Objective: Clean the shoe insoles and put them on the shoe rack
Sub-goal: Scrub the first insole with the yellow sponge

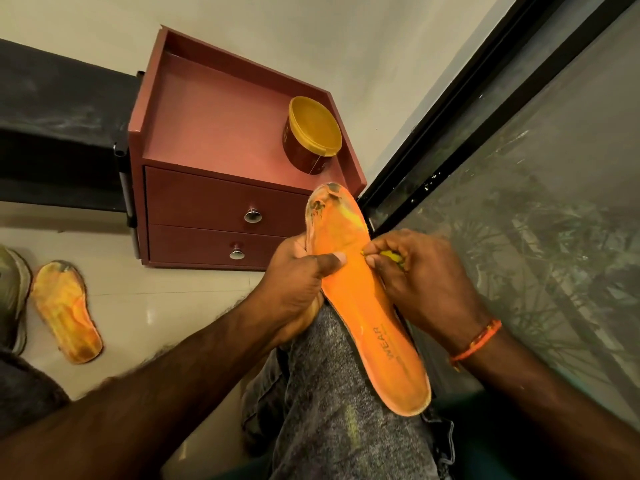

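Here we are holding an orange insole (360, 299) lengthwise over our knee, which is covered in grey mottled denim (332, 393). The rounded heel end is hanging nearest us, printed with "WEAR"; the toe end is pointing away, its tip worn and stained dark. Our left hand (298, 282) is gripping the insole's left edge, the thumb pressing flat across the orange face and the fingers curling behind, out of sight. Our right hand (419, 275) is pinching a small yellow-green thing (393, 256) against the insole's right edge; it is mostly hidden under the fingers, and we cannot tell what it is. An orange thread band (479, 341) is circling that wrist.

Left of our leg, a stretch of pale glossy floor (173, 306) is lying open. A second insole (65, 311), yellower and grimy, is lying flat there near the frame's left edge, just beside a greenish shoe (12, 299) that is cut off by the frame.

Beyond the hands, a maroon cabinet (214, 133) is standing against the wall, with two drawers, round metal knobs and a raised lip round its top. A squat red tub with a yellow lid (313, 133) is sitting at the top's front right corner, leaving the remaining top bare. A black-framed glass pane (536, 202) is closing in our right side. At far left a dark blurred shelf (59, 116) is running out of frame.
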